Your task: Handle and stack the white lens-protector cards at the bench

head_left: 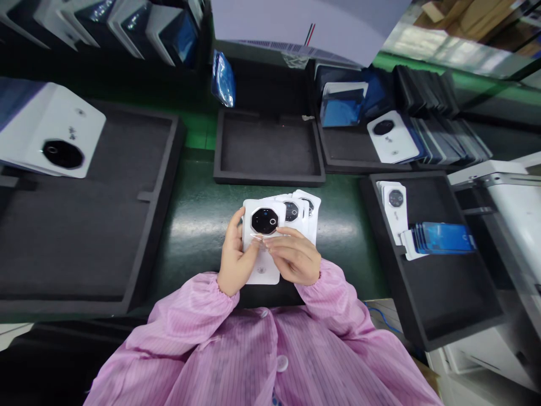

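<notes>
A white phone back cover (267, 270) with a black octagonal camera window (265, 221) lies in front of me. Its left side is gripped by my left hand (236, 256), with the thumb across its face. My right hand (298, 256) is over the cover's right side, fingertips pinched together just below the camera window. A thin clear glint shows at those fingertips, too small to make out. Behind and right of this cover, more white phone back covers (313, 217) lie fanned out on the green table (194, 225), partly hidden by my right hand.
A large black tray (97, 225) at left holds white covers (63, 135). Ahead stands another black tray (270, 146). The right tray (448, 293) holds white covers (395, 211) and blue-filmed pieces (448, 237). Racked panels (448, 138) stand at far right, a white sheet (304, 22) hangs ahead.
</notes>
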Tool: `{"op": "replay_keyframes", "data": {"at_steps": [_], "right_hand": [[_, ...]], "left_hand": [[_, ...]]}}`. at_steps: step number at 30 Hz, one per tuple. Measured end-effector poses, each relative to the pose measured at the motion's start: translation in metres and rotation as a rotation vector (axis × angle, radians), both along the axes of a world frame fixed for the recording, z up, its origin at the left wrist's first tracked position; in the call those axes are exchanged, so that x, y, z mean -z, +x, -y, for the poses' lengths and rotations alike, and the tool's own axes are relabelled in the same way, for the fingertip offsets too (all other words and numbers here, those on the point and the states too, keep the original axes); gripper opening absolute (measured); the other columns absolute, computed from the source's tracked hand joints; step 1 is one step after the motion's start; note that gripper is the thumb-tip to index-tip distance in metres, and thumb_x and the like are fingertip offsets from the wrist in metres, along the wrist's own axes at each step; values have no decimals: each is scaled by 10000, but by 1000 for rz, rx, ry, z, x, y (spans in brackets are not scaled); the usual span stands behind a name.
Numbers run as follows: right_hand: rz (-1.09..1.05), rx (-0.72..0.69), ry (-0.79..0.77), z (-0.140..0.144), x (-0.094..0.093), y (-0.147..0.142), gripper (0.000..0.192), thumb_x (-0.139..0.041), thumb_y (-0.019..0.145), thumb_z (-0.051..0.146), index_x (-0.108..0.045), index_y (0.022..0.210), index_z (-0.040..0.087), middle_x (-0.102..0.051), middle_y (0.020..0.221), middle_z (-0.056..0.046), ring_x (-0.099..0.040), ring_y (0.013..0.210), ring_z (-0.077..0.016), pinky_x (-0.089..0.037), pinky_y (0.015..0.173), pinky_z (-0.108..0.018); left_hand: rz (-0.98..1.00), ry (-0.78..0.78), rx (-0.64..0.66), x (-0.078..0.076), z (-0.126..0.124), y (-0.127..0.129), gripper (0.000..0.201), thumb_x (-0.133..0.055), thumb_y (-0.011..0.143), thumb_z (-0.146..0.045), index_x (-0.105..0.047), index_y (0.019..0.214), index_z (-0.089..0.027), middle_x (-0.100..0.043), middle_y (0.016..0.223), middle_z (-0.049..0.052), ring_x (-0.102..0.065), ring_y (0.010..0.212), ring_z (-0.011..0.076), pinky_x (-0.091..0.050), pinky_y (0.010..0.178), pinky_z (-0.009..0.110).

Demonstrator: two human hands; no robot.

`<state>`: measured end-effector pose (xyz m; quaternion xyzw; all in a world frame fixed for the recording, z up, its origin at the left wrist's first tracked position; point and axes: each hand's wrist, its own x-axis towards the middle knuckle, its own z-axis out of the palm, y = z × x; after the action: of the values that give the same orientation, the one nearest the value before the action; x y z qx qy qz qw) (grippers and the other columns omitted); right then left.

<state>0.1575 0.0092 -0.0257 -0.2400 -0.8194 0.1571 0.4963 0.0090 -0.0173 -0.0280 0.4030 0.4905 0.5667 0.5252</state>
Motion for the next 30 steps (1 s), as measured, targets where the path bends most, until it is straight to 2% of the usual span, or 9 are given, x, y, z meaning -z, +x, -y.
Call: {"op": "replay_keyframes", "data": {"at_steps": [7, 19, 24, 28, 30], "right_hand": [[27, 38, 39, -1, -3, -1, 268, -589, 806, 40, -613, 976, 245, -762, 863, -9, -742, 818, -170, -600, 874, -412], [57, 63, 106, -3, -6, 0, 238, -601, 793, 20, -617, 953, 196, -764, 838, -47, -737, 870, -188, -558, 907, -417], [103, 175, 99, -3, -8, 0, 242, -596, 792, 24, -610, 943, 213, -760, 838, -27, -721, 944, -218, -489, 982, -494], [110, 367, 86, -4, -4, 1, 259, -598, 783, 37, -621, 925, 251, -746, 897, -6, -666, 1079, -270, -426, 1025, -560], [108, 460, 49, -5, -3, 2, 285, -623, 784, 86, -624, 1001, 270, -725, 1003, -23, -595, 1184, -303, -400, 1039, -587]], "left_hand": [[1, -3, -2, -1, 0, 0, 602, -626, 853, -293, -352, 1388, -261, -641, 1196, 88, -623, 1111, 238, -487, 971, 411], [-6, -4, -9, 1, 1, 0, 607, -621, 856, -258, -346, 1397, -246, -666, 1136, 73, -635, 1088, 218, -479, 983, 389], [17, -24, -4, 0, 1, 1, 599, -620, 853, -250, -352, 1389, -255, -661, 1160, 78, -647, 1065, 215, -512, 934, 375], [55, -63, 27, 1, 3, 3, 599, -632, 843, -260, -363, 1377, -268, -633, 1211, 90, -650, 1046, 223, -542, 882, 376], [69, -74, 38, 1, 3, 4, 585, -643, 832, -265, -385, 1357, -265, -621, 1223, 95, -650, 1043, 232, -543, 889, 395]]}}
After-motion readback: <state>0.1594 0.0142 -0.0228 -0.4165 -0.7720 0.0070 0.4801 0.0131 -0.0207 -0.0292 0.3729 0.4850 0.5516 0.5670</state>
